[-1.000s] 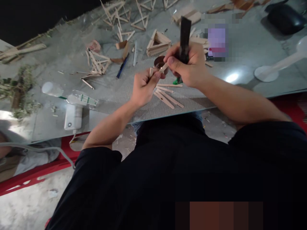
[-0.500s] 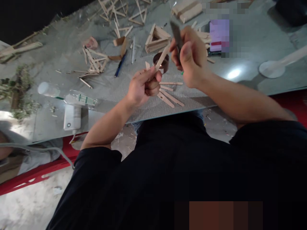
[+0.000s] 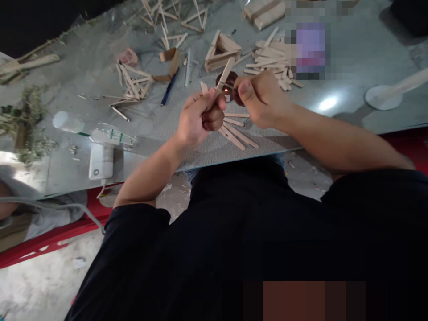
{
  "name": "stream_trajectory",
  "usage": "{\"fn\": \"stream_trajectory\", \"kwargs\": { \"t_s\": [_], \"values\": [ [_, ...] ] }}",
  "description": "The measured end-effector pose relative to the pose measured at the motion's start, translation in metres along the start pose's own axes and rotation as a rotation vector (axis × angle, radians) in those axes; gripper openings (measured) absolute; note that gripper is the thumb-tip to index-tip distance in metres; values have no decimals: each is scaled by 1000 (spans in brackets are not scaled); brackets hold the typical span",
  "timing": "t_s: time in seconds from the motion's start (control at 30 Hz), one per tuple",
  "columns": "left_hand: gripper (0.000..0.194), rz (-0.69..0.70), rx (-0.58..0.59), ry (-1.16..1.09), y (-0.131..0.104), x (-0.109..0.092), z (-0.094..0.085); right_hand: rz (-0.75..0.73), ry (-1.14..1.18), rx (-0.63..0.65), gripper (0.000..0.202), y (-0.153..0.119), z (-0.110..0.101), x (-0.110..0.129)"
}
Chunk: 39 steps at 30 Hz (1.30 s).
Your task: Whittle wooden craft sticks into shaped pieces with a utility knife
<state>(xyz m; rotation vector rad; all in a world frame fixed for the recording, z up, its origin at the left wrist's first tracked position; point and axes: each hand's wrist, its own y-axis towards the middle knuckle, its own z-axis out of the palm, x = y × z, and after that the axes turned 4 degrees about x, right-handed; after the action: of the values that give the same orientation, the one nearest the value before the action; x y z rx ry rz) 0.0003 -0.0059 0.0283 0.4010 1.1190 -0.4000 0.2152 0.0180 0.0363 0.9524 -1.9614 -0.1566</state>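
My left hand [image 3: 202, 113] is closed around a wooden craft stick [image 3: 226, 71] that points up and away. A second pale stick end [image 3: 203, 87] pokes out beside its fingers. My right hand [image 3: 259, 98] grips a knife [image 3: 228, 84], whose flat blade is seen nearly edge-on and lies across the held stick; whether they touch I cannot tell. Behind the hands stands a small brown candle cup [image 3: 219, 80] with a lit flame, partly covered by the stick and right hand. Several loose craft sticks [image 3: 237, 133] fan out on the table below the hands.
A triangular stack of sticks [image 3: 214, 62] and a pile of loose sticks [image 3: 272, 58] lie beyond the hands. Leftward are a blue pen [image 3: 169, 89], a stick frame [image 3: 133, 84], a plastic bottle [image 3: 70, 122] and a white power bank [image 3: 100, 162]. A lamp base [image 3: 383, 97] stands right.
My right hand has lowered and turned, bringing the knife from upright beyond the stick to across it. The pile of loose sticks is now uncovered. My left hand stays nearly in place.
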Motion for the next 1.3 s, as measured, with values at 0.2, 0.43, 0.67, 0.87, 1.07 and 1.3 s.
{"fn": "stream_trajectory", "kwargs": {
  "t_s": [0.2,0.43,0.67,0.87,1.07,1.3],
  "values": [
    [72,-46,-51,-42,-2,-5,3,1,-48,19,72,1,1,-1],
    [69,-41,-52,-2,-1,-6,3,84,-205,73,72,1,-6,6],
    [62,-44,-11,-44,-1,-7,2,103,-392,84,67,3,-10,2],
    [61,-23,-26,-31,1,-2,0,173,-501,95,69,2,-10,0],
    [60,-7,-61,11,1,1,-5,216,-600,162,73,3,-11,13],
    [52,-27,-66,-54,2,1,-8,194,-448,105,71,-1,-2,3]
  ]
}}
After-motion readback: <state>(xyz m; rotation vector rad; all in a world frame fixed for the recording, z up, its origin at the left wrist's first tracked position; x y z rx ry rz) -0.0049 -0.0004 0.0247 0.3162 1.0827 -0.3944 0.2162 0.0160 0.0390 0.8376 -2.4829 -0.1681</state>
